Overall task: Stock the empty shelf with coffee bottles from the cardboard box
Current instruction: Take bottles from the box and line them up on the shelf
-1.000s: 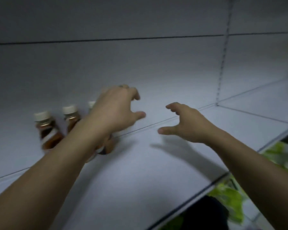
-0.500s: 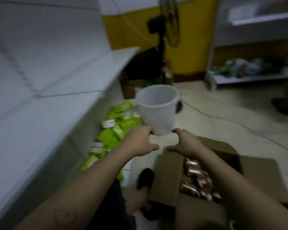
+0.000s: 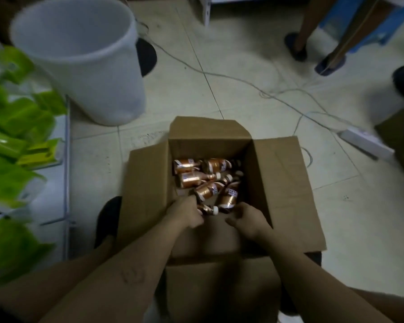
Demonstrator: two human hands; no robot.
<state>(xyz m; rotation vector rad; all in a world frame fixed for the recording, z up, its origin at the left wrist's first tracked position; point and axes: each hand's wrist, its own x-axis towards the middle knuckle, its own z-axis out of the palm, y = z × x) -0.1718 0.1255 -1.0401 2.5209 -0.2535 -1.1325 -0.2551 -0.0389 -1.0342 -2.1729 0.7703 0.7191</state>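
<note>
An open cardboard box stands on the floor below me. Inside lie several coffee bottles with copper labels and white caps, jumbled on their sides. My left hand is inside the box at its near side, with its fingers closed around a small coffee bottle whose white cap points right. My right hand is beside it, thumb spread away from the fingers, and the fingertips touch the base of another coffee bottle. The upper shelf is out of view.
A large white bucket stands left of the box. Green packets fill a low shelf at the far left. Cables and a power strip lie on the tiled floor to the right. Another person's legs stand at the top right.
My view has swung from the shelf with three bottles down to the box on the floor. Both hands have dropped into the box, and the left has closed on a bottle.
</note>
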